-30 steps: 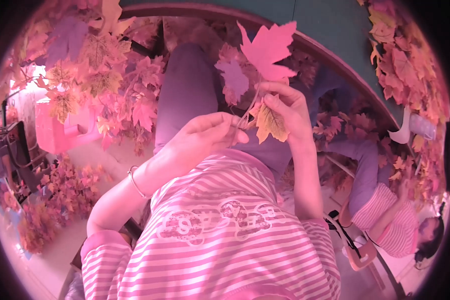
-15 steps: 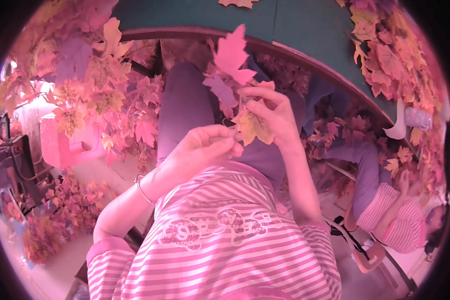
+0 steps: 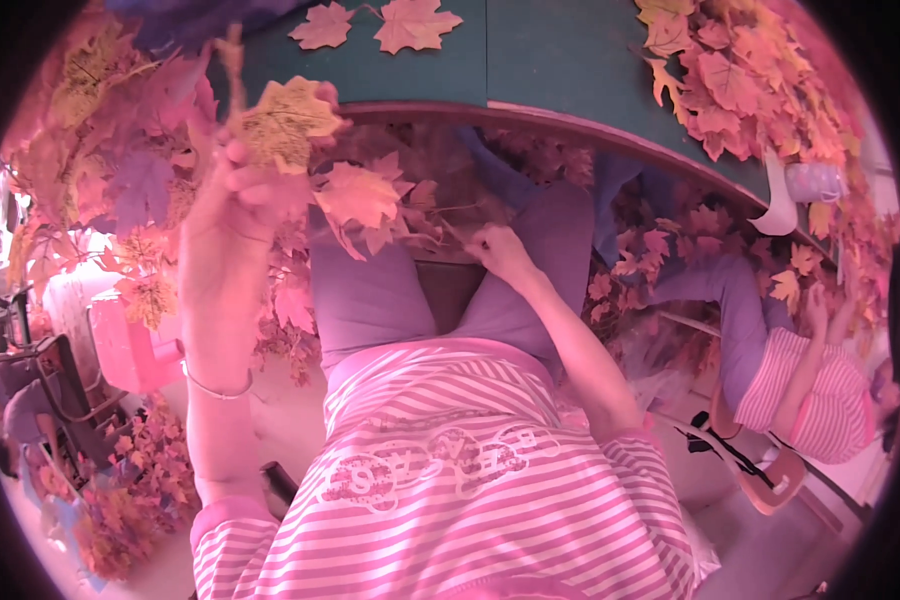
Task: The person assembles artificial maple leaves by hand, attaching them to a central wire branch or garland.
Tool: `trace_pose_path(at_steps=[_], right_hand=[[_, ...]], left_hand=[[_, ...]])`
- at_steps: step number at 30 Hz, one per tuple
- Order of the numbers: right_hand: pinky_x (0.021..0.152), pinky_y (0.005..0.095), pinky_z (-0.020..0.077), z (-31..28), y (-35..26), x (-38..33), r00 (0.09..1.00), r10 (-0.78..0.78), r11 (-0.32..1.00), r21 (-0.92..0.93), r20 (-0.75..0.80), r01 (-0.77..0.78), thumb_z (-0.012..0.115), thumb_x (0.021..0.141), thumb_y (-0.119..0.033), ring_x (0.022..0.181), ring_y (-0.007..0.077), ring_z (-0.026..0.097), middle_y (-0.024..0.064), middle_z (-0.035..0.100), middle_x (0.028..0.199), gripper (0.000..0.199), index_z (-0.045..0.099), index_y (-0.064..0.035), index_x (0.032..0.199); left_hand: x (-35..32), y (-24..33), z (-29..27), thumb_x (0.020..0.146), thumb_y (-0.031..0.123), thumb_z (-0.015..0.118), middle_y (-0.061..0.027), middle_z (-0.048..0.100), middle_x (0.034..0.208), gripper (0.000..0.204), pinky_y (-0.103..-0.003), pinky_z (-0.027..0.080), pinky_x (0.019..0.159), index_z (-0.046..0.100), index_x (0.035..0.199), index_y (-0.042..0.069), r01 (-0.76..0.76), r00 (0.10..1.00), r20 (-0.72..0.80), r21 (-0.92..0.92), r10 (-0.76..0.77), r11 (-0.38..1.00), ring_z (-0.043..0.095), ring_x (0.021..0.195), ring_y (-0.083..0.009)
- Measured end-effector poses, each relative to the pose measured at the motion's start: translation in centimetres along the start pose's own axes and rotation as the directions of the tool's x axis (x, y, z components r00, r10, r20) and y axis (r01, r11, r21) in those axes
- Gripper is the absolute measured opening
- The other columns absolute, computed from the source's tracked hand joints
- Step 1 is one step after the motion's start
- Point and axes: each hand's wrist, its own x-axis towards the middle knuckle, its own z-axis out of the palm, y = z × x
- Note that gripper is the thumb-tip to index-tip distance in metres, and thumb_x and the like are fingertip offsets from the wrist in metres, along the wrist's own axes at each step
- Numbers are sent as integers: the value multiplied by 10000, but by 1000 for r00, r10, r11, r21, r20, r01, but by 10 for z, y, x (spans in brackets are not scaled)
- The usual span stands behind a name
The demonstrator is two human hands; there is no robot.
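Note:
My left hand [image 3: 242, 190] is raised at the left, fingers closed around the stem of an artificial maple leaf sprig. A yellow maple leaf [image 3: 288, 125] sticks out beside its fingertips, and a thin brownish stem end [image 3: 232, 70] rises above them. My right hand [image 3: 502, 254] is over my lap, its fingers pinched on a thin stem [image 3: 454, 232]. Pink-orange maple leaves [image 3: 358, 196] hang between the two hands. Whether they belong to the same sprig, I cannot tell.
A dark green table [image 3: 560, 60] curves ahead, with a pair of loose leaves [image 3: 417, 24] and a leaf heap [image 3: 735, 95] on it. A white tape-like strip [image 3: 776, 198] hangs at its right edge. A co-worker [image 3: 805, 390] sits at the right. A pink box [image 3: 135, 345] stands left.
My hands were close together at a leaf sprig over my lap. The left has moved up and left with a leaf sprig; the right has dropped slightly, and the purple leaf no longer shows there.

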Motion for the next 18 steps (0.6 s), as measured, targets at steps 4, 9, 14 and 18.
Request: trace_pose_path(at_steps=[4, 9, 14, 18], right_hand=[[673, 288, 544, -67, -46, -1, 982, 187, 515, 853, -23, -78, 575, 1035, -236, 774, 164, 705, 28, 657, 789, 273, 651, -12, 900], [609, 207, 455, -249, -146, -103, 897, 80, 946, 318, -434, 69, 725, 851, 7, 678, 60, 607, 1, 676, 819, 91, 705, -28, 932], [571, 191, 355, -357, -127, -275, 793, 28, 959, -208, -609, -193, 742, 765, 64, 638, 49, 517, -19, 612, 752, 177, 735, -18, 922], [616, 213, 412, -339, -104, -338, 795, 577, 815, 68, -187, -576, 779, 721, 56, 710, 70, 539, -8, 571, 768, 360, 715, -47, 1061]], left_hand=[[5, 37, -27, 1047, 44, 534, -85, 599, 1131, 250, -255, 559, 723, 495, 1284, -27, -14, 999, -52, -38, 12, 999, 604, 845, -112], [0, -15, -67, 1034, 89, 582, -78, 677, 1084, 175, -225, 576, 713, 584, 1198, 28, 38, 984, -176, 194, -3, 980, 648, 831, -96], [-23, -85, -57, 1041, 143, 592, -36, 665, 1047, 230, -222, 571, 752, 558, 1258, 75, 272, 951, -196, 165, -239, 948, 647, 831, -86], [-50, -125, -51, 1057, 193, 581, -22, 666, 1035, 194, -256, 578, 790, 533, 1217, 94, 430, 903, -128, 262, -410, 864, 658, 860, -85]])
